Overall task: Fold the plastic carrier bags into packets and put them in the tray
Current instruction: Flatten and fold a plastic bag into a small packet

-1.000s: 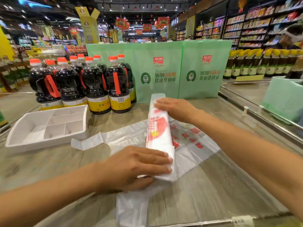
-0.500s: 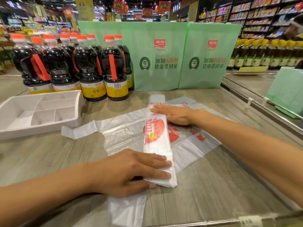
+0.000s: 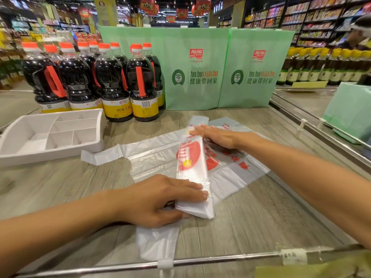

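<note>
Left hand (image 3: 160, 199) pinches the near end of the folded bag (image 3: 191, 157) on the worktop (image 3: 261, 217), thumb beneath; farther on, the right hand (image 3: 217, 137) lies flat on its far end. The slick plastic may spring open if either lifts. The tray (image 3: 50, 155) sits far left.

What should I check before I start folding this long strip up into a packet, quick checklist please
1. Bag folded into a narrow strip: ok. The folded strip lies flat, running away from the person.
2. Near end held: ok. The left hand pinches it, fingers on top, thumb beneath.
3. Far end pinned: ok. The right hand lies flat on it.
4. Strip free of the layer below: cannot tell. It lies on a spread bag.
5. Tray ready: ok. The tray stands open side up at the left, beside the bottles.
</note>
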`<move>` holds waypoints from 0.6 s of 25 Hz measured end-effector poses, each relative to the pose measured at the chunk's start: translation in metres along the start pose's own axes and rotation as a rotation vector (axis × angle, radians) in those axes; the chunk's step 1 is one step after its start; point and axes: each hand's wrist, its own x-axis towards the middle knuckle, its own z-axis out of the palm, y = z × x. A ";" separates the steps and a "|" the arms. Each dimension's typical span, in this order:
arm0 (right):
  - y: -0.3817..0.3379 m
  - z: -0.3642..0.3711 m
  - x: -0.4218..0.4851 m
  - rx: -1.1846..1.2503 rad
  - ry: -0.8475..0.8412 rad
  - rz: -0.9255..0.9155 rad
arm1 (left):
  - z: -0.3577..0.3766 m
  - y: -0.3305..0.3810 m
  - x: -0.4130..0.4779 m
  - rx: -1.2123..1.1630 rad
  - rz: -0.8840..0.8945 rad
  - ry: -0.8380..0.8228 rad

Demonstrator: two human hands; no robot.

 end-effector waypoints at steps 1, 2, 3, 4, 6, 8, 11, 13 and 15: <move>-0.005 -0.003 -0.007 -0.008 0.036 -0.020 | -0.001 0.002 0.001 0.001 -0.004 -0.013; -0.013 -0.007 -0.018 -0.025 0.062 -0.043 | -0.003 0.005 0.001 0.019 -0.009 -0.028; -0.019 -0.011 -0.029 -0.032 0.093 -0.058 | -0.005 0.006 0.001 0.049 -0.021 -0.040; -0.026 -0.014 -0.044 -0.034 0.113 -0.073 | -0.007 0.007 0.000 0.083 -0.045 -0.048; -0.044 -0.012 -0.084 -0.033 0.082 -0.079 | -0.010 0.008 -0.004 0.131 -0.122 -0.071; -0.056 0.004 -0.126 -0.065 0.008 -0.149 | -0.011 0.011 -0.008 0.145 -0.191 -0.084; -0.068 0.034 -0.168 -0.178 -0.092 -0.169 | -0.010 0.015 -0.007 0.137 -0.299 -0.136; -0.075 0.045 -0.181 -0.187 -0.110 -0.138 | -0.009 0.020 -0.007 0.143 -0.346 -0.176; -0.079 0.049 -0.187 -0.175 -0.104 -0.123 | -0.007 0.021 -0.008 0.137 -0.384 -0.209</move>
